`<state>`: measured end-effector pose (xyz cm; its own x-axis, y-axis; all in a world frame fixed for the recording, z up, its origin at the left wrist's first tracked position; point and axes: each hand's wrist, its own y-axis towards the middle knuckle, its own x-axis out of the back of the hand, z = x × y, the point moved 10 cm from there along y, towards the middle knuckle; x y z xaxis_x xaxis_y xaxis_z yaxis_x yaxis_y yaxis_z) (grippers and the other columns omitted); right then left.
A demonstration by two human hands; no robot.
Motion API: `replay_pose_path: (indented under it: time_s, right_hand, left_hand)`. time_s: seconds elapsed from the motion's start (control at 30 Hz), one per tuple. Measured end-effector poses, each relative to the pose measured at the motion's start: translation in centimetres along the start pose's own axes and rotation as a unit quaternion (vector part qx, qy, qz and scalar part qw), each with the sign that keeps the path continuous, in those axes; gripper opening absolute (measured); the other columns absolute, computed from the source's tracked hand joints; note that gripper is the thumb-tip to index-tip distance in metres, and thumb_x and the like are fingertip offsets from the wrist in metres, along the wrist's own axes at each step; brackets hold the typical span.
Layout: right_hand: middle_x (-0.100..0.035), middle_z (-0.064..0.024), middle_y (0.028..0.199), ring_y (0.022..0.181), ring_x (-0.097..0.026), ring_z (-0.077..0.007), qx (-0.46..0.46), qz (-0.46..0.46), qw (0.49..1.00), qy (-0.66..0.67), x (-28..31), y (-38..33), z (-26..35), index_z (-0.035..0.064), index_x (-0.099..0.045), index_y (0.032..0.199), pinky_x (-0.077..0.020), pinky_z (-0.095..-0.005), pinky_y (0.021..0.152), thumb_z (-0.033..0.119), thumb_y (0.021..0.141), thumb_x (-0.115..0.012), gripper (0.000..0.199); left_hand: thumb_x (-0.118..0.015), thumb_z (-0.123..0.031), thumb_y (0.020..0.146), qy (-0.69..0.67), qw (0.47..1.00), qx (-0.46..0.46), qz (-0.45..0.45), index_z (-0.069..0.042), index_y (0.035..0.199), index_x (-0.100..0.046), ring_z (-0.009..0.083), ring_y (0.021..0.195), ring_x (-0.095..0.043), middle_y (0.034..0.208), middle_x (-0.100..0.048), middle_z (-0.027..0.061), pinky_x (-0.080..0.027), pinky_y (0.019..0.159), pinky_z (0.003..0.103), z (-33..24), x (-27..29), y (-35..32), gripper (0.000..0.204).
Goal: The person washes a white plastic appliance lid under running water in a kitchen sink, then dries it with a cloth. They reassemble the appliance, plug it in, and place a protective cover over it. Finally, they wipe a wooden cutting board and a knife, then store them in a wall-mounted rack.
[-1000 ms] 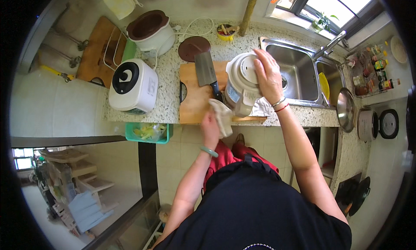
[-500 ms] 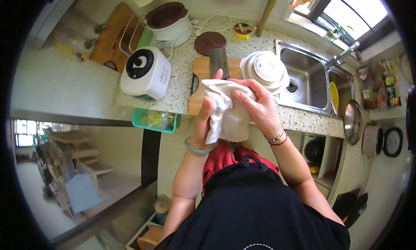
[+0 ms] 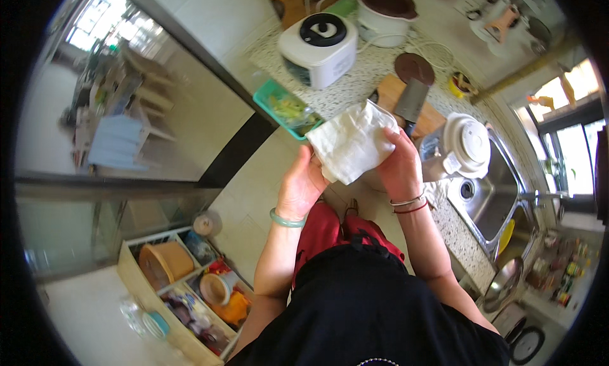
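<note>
A folded white cloth [image 3: 354,141] is held up in front of my body, above the floor by the counter. My right hand [image 3: 403,166] grips its right side, thumb on top. My left hand [image 3: 301,183] supports the lower left edge, its fingers partly hidden beneath the cloth. Just beyond, a cleaver [image 3: 413,98] lies on the wooden cutting board [image 3: 432,120], its dark handle partly behind the right hand. To the right stands a white-lidded appliance [image 3: 468,144] with a see-through body.
A green basket [image 3: 266,99] with vegetable scraps sits at the counter edge. Behind it are a white rice cooker [image 3: 323,52], a white pot [image 3: 384,26] and a brown lid [image 3: 414,68]. The sink [image 3: 495,204] lies right. Storage drawers [image 3: 149,290] stand lower left.
My body has turned left, bringing the drawers into view. The cloth has moved away from the board, and my left hand has slid from its side to its lower edge.
</note>
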<state>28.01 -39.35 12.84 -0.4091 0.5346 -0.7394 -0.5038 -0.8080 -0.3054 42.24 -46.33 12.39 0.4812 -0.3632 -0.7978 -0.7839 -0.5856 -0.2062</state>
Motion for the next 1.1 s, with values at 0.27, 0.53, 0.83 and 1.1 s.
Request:
replay_pose_path:
  time_s: [0.27, 0.53, 0.83, 1.1]
  right_hand:
    - [-0.060, -0.0062, 0.121, 0.113, -0.055, -0.0164, -0.157, 0.185, 0.946, -0.213, -8.5, -1.2, -12.8, 0.0001, -0.051, 0.133, -0.0406, -0.0312, 0.098, 0.044, 0.090, -0.065, 0.063]
    - [-0.063, 0.0022, 0.090, 0.079, -0.055, -0.0056, -0.166, 0.222, 0.922, -0.269, -19.4, -4.0, -28.7, 0.0044, -0.063, 0.103, -0.0427, -0.0214, 0.069, 0.026, 0.095, -0.064, 0.023]
    - [-0.066, 0.0014, 0.087, 0.076, -0.057, -0.0048, -0.154, 0.375, 0.838, -0.366, -32.2, -13.4, -49.4, 0.0031, -0.063, 0.102, -0.0464, -0.0212, 0.067, 0.022, 0.095, -0.066, 0.020]
    - [-0.067, 0.0003, 0.095, 0.081, -0.060, -0.0052, -0.220, 0.505, 0.729, -0.406, -40.6, -19.0, -64.1, 0.0000, -0.063, 0.112, -0.0478, -0.0205, 0.072, 0.020, 0.093, -0.067, 0.028]
  left_hand:
    - [-0.054, -0.036, 0.100, 0.123, 0.938, -0.224, -0.235, -0.002, 0.114, -0.063, 0.0105, 0.105, -0.059, 0.112, -0.066, 0.0040, -0.045, 0.093, 0.028, -9.2, 10.1, -9.2, 0.037]
    - [-0.057, -0.041, 0.098, 0.111, 0.881, -0.266, -0.374, -0.002, 0.118, -0.058, 0.0076, 0.091, -0.059, 0.101, -0.065, 0.0017, -0.046, 0.082, 0.024, -17.3, 20.2, -24.6, 0.044]
    - [-0.058, -0.033, 0.099, -0.011, 0.722, -0.438, -0.536, -0.008, 0.107, -0.064, 0.0038, 0.082, -0.055, 0.090, -0.064, -0.0048, -0.043, 0.073, 0.021, -22.8, 31.5, -47.2, 0.028]
    - [-0.065, -0.027, 0.095, -0.072, 0.628, -0.466, -0.619, -0.010, 0.125, -0.053, 0.0025, 0.079, -0.056, 0.093, -0.067, -0.0030, -0.042, 0.066, 0.020, -24.1, 38.2, -57.9, 0.037]
